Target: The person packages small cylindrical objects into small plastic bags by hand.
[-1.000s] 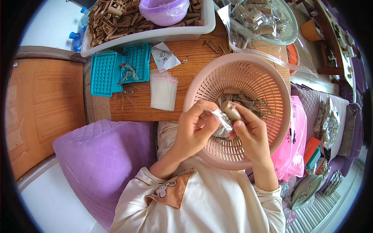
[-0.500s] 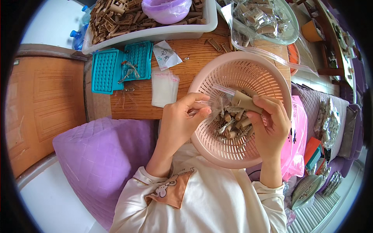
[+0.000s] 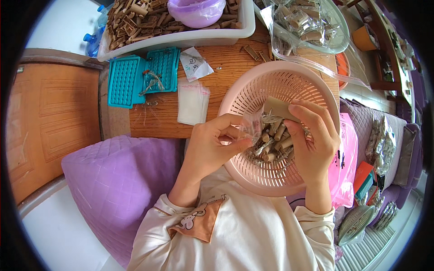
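Both my hands work over the pink basket (image 3: pixel 253 90), inside its rim, table edge just beyond. Left hand (image 3: pixel 210 147) pinches a small clear bag (image 3: pixel 250 128); right hand (image 3: pixel 312 140) grips a tan wooden piece (image 3: pixel 278 107) at its mouth.
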Available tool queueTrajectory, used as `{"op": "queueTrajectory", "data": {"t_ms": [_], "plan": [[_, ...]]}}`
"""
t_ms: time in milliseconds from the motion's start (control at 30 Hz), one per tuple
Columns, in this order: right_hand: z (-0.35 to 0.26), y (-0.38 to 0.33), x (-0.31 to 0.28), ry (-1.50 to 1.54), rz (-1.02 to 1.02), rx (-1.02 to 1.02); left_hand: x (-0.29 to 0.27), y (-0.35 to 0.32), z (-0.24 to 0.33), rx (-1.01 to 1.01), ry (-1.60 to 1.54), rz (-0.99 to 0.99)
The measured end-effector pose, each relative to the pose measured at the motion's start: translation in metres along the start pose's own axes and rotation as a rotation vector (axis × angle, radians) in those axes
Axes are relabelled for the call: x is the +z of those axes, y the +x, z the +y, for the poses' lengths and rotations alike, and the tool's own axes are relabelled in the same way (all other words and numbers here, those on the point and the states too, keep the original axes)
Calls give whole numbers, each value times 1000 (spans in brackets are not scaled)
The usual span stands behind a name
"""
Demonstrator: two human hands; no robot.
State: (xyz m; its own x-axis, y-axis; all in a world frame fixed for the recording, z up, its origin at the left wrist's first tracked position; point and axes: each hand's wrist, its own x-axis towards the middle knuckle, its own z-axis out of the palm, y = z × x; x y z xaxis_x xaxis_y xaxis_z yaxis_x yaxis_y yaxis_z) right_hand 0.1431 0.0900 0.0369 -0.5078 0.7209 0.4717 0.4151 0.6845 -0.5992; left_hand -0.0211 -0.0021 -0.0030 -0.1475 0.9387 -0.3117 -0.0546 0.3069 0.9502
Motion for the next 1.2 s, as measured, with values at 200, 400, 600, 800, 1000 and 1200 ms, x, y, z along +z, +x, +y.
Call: {"op": "queueTrajectory", "data": {"t_ms": [200, 400, 600, 800, 1000, 1200], "plan": [[4, -8, 3, 251, 151, 94, -1, 0, -4, 50, -108, 26], [3, -11, 5, 500, 166, 200, -11, 4, -4, 64, 159, 125], [2, -11, 6, 344, 70, 192, -17, 3, 6, 44, 523, 281], [-4, -13, 10, 276, 97, 148, -15, -1, 9, 67, 281, 202], [-6, -14, 12, 141, 166, 45, -11, -5, 7, 48, 41, 49], [-9, -19, 9, 293, 16, 175, -5, -5, 4, 67, -126, 11]]}}
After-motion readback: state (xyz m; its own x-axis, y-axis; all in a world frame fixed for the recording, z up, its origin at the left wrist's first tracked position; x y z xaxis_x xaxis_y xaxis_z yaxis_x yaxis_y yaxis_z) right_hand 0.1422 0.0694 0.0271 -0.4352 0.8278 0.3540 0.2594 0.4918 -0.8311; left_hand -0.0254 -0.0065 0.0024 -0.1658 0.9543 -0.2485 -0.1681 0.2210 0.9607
